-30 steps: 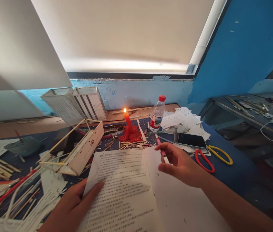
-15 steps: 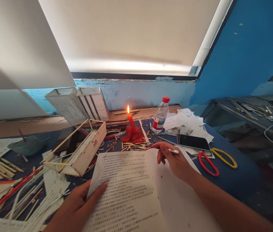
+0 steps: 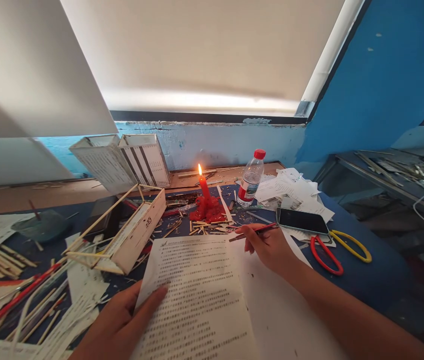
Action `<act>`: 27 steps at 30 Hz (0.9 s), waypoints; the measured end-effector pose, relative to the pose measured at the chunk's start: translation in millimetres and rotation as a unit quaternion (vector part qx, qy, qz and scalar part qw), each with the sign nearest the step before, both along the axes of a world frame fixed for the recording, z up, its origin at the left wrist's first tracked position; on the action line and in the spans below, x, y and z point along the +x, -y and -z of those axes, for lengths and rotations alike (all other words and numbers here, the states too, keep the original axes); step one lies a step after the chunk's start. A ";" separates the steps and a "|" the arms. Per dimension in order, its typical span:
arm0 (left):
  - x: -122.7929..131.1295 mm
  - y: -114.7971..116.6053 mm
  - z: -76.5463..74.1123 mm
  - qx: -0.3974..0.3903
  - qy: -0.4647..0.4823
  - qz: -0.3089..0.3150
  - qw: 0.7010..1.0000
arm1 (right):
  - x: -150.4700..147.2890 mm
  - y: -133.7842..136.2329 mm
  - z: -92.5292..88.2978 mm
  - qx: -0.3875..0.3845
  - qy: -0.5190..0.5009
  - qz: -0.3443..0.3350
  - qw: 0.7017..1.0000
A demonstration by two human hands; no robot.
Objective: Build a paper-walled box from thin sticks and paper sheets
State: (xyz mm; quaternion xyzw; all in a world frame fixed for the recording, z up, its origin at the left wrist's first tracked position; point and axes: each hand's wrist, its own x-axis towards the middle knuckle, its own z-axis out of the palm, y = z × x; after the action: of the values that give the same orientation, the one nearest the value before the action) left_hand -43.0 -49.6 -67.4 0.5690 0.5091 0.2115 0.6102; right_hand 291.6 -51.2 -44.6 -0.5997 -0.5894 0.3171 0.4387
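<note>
My feed shows the booklet at six o'clock, left hand gripping its edge at seven. Near five, my right hand pinches a slim tool: positioning, I judge, the next move wanting a steady page.

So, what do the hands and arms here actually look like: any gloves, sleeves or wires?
They're human and bare. The left hand and right hand show no gloves, rings or wires; the right forearm shows no sleeve or watch. Some left fingers are hidden.
</note>
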 end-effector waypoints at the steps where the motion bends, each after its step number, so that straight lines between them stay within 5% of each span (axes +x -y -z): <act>1: 0.3 -0.2 -0.7 0.003 -0.004 0.000 1.000 | -0.8 -1.5 -0.6 0.001 0.009 -0.002 1.000; 20: -2.2 -0.5 2.8 0.033 -0.027 0.006 0.999 | -14.2 12.1 -17.4 0.023 0.165 -0.114 0.979; 27: -0.1 -0.3 -0.3 0.033 -0.029 0.000 0.999 | -15.9 16.8 -9.5 0.052 0.226 -0.142 0.962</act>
State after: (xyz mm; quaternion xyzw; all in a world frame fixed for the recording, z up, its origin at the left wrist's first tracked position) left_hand -43.1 -49.2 -67.1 0.5948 0.5194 0.2120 0.5758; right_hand 275.7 -68.0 -35.1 -0.5424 -0.7679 0.2007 0.2753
